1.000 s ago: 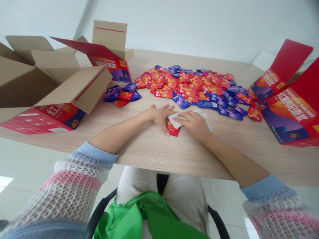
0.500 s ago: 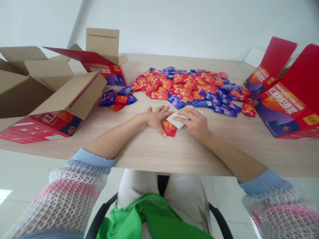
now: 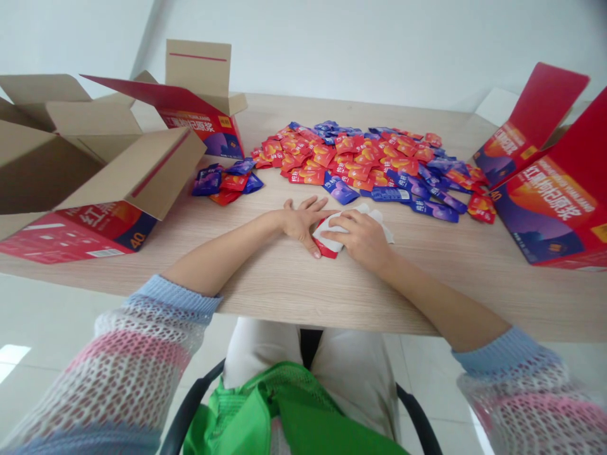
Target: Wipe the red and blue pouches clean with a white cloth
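Observation:
My left hand [image 3: 303,225] lies with fingers spread on the table, its thumb and forefinger framing the left side of a red sachet [image 3: 328,251]. My right hand [image 3: 365,239] is closed on a white tissue [image 3: 327,235], which it presses over that sachet. Most of the sachet is hidden under the tissue; its red lower edge and a strip near the left fingers show. Beyond both hands lies a wide heap of red sachets [image 3: 348,165] and purple sachets [image 3: 398,183]. The closest purple sachet [image 3: 340,189] lies just past my fingertips.
A small pile of purple and red sachets [image 3: 232,182] lies left of the heap. Open red cartons stand at the left front [image 3: 90,237], left back [image 3: 199,129], right back [image 3: 502,148] and right front [image 3: 554,202]. The wooden table's [image 3: 284,291] front edge runs before my lap.
My right hand has slid the tissue slightly left and down, covering more of the red sachet. My left hand stays spread beside it. The view has shifted slightly.

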Demonstrator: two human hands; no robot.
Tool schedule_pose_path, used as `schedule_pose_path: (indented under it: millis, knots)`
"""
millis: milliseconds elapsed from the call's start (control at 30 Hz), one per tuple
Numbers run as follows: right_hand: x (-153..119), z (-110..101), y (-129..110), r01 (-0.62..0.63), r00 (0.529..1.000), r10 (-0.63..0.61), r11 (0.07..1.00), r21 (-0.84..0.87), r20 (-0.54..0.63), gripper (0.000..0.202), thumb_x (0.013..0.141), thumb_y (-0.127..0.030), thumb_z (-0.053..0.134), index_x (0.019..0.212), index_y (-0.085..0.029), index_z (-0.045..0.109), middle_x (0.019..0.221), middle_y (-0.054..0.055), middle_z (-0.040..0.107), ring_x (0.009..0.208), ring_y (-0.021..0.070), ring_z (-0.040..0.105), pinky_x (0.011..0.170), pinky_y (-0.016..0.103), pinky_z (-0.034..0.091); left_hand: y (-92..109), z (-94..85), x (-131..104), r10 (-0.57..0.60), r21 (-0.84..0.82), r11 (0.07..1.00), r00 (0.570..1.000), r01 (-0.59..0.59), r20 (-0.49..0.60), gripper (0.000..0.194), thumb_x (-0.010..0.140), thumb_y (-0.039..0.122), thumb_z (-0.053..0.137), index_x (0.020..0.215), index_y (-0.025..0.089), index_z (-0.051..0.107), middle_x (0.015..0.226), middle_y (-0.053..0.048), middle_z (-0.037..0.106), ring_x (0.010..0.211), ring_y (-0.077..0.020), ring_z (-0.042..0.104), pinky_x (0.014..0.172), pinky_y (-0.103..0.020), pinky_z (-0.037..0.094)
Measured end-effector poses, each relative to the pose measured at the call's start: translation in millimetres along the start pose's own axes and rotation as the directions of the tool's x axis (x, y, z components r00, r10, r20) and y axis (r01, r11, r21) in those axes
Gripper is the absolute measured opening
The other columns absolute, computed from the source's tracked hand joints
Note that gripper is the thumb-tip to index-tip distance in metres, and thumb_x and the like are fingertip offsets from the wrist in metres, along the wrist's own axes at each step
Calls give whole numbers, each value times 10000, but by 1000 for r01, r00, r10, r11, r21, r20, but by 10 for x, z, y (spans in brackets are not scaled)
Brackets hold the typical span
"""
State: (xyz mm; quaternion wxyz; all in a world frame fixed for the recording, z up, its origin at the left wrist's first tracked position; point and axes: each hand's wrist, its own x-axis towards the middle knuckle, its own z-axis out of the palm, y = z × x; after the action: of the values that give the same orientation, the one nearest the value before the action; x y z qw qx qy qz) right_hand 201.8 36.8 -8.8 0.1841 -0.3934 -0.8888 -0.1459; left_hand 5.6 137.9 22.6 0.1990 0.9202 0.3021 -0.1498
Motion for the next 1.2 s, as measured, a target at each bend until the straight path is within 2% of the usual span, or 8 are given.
schedule_pose_path:
  millis: [133,267,400,567,767,900,1033,1200]
  knots:
    - [2,-28,84,-84,996,86,993,-88,28,316,943,-152,509,1142,-276,722,1174,50,664,1081,253,515,859,390,461,1,-3,6,-10,-2,1000,1000,10,8,1326,486,681,772,1541,444,5,1612,-8,-203,1448,-431,-205,1022,-777,-42]
    - [-80,18,308,-186,982,188,976,-109,5,421,917,-84,491,1235,-289,677,1137,52,681,1018,236,540,793,361,463,10,-11,-8,-9,-3,1000,1000,9,16,1323,503,688,765,1540,441,-19,1609,-17,-211,1457,-417,-193,1026,-777,-36]
    - [-179,-21,499,-172,984,169,983,-62,-50,463,905,-65,481,1253,-309,665,1145,27,682,1026,214,556,829,338,464,19,-18,-30,-6,-3,1000,1000,6,7,1306,519,702,758,1540,442,-13,1609,-25,-208,1459,-420,-184,1017,-788,-26]
    - [-173,-131,318,-79,994,79,997,-3,-75,452,939,-89,444,1266,-321,653,1217,30,655,1110,217,546,918,360,450,3,-11,-25,8,-5,1000,1000,-8,3,1297,521,707,755,1536,456,-13,1612,-13,-203,1452,-437,-186,1008,-795,-31]
    - [-98,-67,34,122,992,-124,992,41,26,376,961,-173,472,1260,-310,654,1227,36,655,1125,223,538,925,370,450,-5,-3,-17,17,12,1000,1000,-17,-5,1300,514,685,772,1534,468,-4,1611,-4,-207,1451,-440,-185,1022,-784,-31]
    - [-74,-36,48,69,997,-71,996,58,24,352,962,-176,483,1237,-285,673,1233,61,642,1177,236,503,975,388,431,2,-15,-21,24,21,999,1000,-24,17,1324,513,703,759,1541,438,-32,1602,-12,-233,1432,-463,-212,1022,-780,-51]
    - [-38,-17,108,-27,999,26,999,21,38,355,948,-160,504,1237,-274,677,1222,88,632,1131,255,514,937,409,440,9,-23,-17,18,26,999,999,-19,36,1346,512,711,749,1553,386,-41,1599,-49,-240,1428,-458,-231,1022,-772,-66]
    - [-61,21,325,-75,997,75,997,-4,10,378,954,-131,462,1236,-261,677,1183,88,639,1125,247,508,948,392,429,-1,-8,-2,12,15,1000,1000,-12,28,1351,513,705,748,1550,389,-58,1604,-50,-228,1430,-451,-235,1022,-770,-72]
